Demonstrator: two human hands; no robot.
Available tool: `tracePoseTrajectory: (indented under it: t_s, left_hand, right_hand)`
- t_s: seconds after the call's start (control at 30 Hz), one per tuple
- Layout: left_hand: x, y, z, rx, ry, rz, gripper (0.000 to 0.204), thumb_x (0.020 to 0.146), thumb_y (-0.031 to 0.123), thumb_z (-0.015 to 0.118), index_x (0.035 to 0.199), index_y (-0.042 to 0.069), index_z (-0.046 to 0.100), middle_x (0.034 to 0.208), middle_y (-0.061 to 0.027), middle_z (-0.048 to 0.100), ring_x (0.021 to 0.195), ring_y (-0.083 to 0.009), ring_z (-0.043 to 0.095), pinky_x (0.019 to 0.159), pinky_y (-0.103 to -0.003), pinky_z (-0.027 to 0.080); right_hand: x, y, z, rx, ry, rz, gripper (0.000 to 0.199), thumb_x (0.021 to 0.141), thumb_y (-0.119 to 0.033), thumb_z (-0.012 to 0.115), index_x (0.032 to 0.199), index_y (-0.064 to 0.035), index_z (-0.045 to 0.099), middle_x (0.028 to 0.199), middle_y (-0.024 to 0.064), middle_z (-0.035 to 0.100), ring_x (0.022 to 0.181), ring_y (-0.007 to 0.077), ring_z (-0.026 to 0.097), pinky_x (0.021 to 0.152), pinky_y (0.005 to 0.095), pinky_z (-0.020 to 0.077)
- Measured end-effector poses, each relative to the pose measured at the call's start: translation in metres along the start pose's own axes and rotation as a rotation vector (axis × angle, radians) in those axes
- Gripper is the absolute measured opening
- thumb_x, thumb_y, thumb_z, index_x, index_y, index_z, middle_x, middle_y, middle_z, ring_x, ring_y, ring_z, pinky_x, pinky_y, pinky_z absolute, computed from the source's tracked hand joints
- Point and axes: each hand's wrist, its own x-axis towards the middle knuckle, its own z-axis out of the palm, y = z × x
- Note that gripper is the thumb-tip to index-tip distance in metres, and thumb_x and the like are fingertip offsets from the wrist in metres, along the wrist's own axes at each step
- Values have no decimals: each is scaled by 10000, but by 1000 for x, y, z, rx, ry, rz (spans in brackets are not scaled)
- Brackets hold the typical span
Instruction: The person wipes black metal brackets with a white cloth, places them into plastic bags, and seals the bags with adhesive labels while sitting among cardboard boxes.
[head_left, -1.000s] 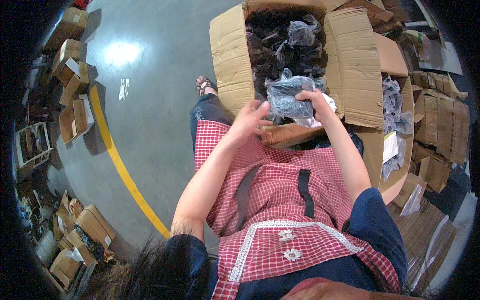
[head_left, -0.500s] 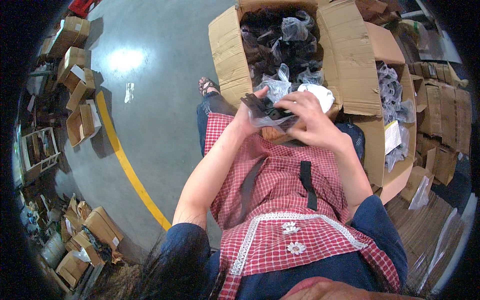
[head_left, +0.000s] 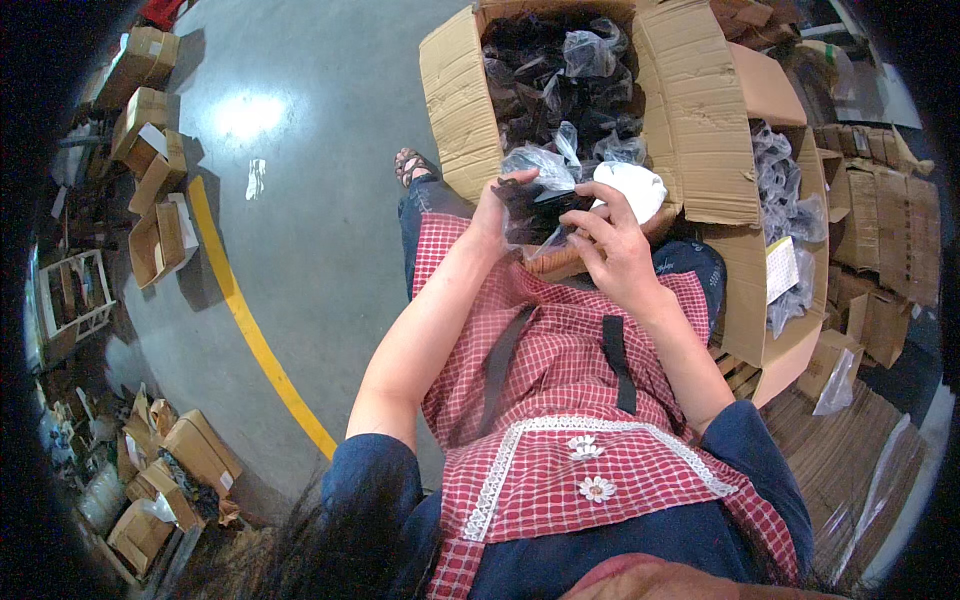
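Note:
A clear plastic bag (head_left: 528,236) with a black part inside is held up between my two hands, over the near edge of a large open carton. My left hand (head_left: 490,218) grips the bag's left side, its thumb along the top. On the right side, the fingertips of my right hand (head_left: 618,250) are curled at the bag's edge, with the thumb below. The exact shape of the black part is hidden by the film and fingers. Just beyond, the open carton (head_left: 690,120) holds several dark pieces in clear bags (head_left: 592,52). A white rounded thing (head_left: 632,190) lies beside my right fingers.
To the right stands another carton (head_left: 785,350) with grey bagged pieces and a paper label (head_left: 782,268). Flattened cardboard (head_left: 840,460) is stacked at lower right. Small cartons (head_left: 158,245) stand left, beyond a yellow floor line (head_left: 250,325). My apron (head_left: 600,440) covers my lap.
My right hand has drawn slightly back and its fingers have shifted along the bag's right edge. The bag has turned a little, and the black part sits lower in it.

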Motion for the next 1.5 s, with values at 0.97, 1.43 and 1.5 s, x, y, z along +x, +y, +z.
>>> tracePoseTrajectory:
  t_s: [0.97, 1.43, 1.5]
  left_hand:
    - [14, -21, -15, 107, 12, 76, 510, 1057, 470, 351, 1438, 144, 445, 1377, -99, 562, 1253, -269, 556, 1051, -473, 469]
    - [24, -32, -7, 942, 301, 474, 212, 983, 180, 565, 1029, -2, 663, 811, -68, 674, 646, -135, 628, 577, -291, 518]
    - [28, -22, -10, 835, 439, 459, 226, 999, 166, 527, 1024, -42, 613, 721, -90, 653, 548, -147, 640, 480, -276, 525]
  right_hand:
    - [39, 16, 25, -427, -238, -131, 861, 693, -224, 745, 1456, -70, 376, 1201, 165, 593, 1190, 351, 523, 1145, 548, 230]
    - [-1, 133, -3, 551, 208, 865, 734, 729, -225, 860, 1314, 25, 496, 1201, 143, 625, 1034, 235, 623, 871, 346, 517]
    - [-7, 130, -21, 643, 292, 943, 615, 742, -221, 849, 1237, 12, 568, 1119, 117, 663, 964, 216, 647, 824, 334, 529]
